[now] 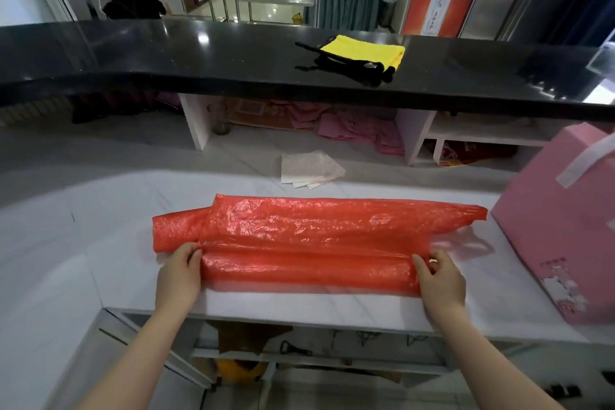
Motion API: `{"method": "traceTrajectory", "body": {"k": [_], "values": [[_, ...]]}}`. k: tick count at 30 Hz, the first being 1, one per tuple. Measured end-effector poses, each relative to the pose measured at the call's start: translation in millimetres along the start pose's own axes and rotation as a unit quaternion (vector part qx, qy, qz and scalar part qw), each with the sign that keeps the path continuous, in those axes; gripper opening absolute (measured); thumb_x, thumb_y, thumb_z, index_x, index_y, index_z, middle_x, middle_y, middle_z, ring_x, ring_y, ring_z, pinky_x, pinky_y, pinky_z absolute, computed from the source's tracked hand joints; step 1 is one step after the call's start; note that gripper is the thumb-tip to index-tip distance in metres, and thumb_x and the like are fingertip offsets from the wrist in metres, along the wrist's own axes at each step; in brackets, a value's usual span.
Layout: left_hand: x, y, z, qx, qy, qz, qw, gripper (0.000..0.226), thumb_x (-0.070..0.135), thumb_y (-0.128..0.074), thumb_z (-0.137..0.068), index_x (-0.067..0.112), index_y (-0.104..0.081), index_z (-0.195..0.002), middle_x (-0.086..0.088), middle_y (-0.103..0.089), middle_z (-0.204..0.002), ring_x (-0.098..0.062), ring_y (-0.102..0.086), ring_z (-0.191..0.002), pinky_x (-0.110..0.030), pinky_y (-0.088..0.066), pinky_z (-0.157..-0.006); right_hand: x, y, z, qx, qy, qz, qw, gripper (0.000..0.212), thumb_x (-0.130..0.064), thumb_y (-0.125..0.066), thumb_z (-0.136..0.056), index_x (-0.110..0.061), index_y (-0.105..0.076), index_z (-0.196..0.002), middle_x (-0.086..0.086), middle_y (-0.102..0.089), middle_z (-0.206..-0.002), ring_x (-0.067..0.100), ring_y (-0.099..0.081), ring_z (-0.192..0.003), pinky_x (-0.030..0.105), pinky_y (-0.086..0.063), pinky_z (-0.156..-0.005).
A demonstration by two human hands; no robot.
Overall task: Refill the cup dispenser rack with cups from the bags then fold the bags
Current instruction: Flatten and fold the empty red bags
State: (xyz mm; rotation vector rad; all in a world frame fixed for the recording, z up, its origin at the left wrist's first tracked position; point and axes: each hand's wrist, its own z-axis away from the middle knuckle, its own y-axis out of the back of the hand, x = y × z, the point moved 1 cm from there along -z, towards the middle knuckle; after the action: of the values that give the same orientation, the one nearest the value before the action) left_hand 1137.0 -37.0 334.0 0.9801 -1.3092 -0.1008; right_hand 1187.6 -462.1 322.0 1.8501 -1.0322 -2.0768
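Both hands, left hand (179,271) and right hand (439,280), pinch flat red bag (299,233).

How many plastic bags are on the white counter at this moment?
2 that I can tell. The red bag lies spread lengthwise, both hands gripping its near edge. The folded whitish bag sits behind it; that pile may hold more than one.
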Motion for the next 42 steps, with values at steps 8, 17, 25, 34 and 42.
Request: {"method": "traceTrajectory", "body": {"k": [8, 17, 25, 34, 42], "values": [[-4, 0, 1, -0.002, 0.009, -0.076, 0.997, 0.029, 0.021, -0.038, -0.101, 0.01, -0.057, -0.121, -0.017, -0.061, -0.109, -0.036, -0.058, -0.092, -0.037, -0.039, -0.074, -1, 5, -8, -0.016, 0.006, 0.096, 0.995, 0.022, -0.044, -0.059, -0.091, -0.023, -0.055, -0.087, -0.008, -0.057, -0.073, 0.014, -0.053, -0.066, 0.029, -0.036, -0.056], [-16, 9, 15, -0.031, -0.007, -0.035, 0.999, 0.017, 0.034, -0.062, -0.089, 0.018, -0.064, -0.095, 0.002, -0.063, -0.091, -0.016, -0.058, -0.082, -0.03, -0.043, -0.071, 9, 13, 14, -0.013, 0.026, 0.102, 0.994, 0.048, -0.059, -0.059, -0.084, -0.02, -0.061, -0.112, -0.007, -0.062, -0.092, 0.014, -0.057, -0.085, 0.035, -0.05, -0.074], [-14, 13, 11, -0.006, 0.036, 0.043, 0.998, 0.026, 0.026, -0.056, -0.094, 0.008, -0.07, -0.108, -0.001, -0.062, -0.099, -0.018, -0.053, -0.091, -0.034, -0.041, -0.083, 13, 17, 23, -0.029, -0.012, 0.066, 0.997, 0.041, -0.02, -0.063, -0.082, -0.023, -0.058, -0.123, -0.007, -0.063, -0.092, 0.015, -0.059, -0.087, 0.037, -0.053, -0.075], [7, 5, 1, 0.016, 0.077, 0.196, 0.977, 0.019, 0.02, -0.048, -0.099, 0.02, -0.063, -0.11, 0.0, -0.063, -0.101, -0.021, -0.06, -0.093, -0.038, -0.048, -0.091, 11, 26, -7, 0.032, -0.133, -0.26, 0.956, 0.026, -0.001, -0.069, -0.084, -0.025, -0.067, -0.092, 0.001, -0.073, -0.091, 0.019, -0.071, -0.085, 0.033, -0.058, -0.078], [26, 2, -13, 0.077, 0.028, 0.152, 0.985, 0.017, 0.023, -0.044, -0.1, 0.022, -0.061, -0.098, 0.007, -0.059, -0.084, -0.018, -0.058, -0.082, -0.034, -0.045, -0.078, -17, 33, -28, 0.052, -0.123, -0.436, 0.89, 0.027, 0.005, -0.06, -0.089, -0.019, -0.072, -0.084, 0.003, -0.07, -0.092, 0.012, -0.065, -0.077, 0.017, -0.054, -0.062]]}}
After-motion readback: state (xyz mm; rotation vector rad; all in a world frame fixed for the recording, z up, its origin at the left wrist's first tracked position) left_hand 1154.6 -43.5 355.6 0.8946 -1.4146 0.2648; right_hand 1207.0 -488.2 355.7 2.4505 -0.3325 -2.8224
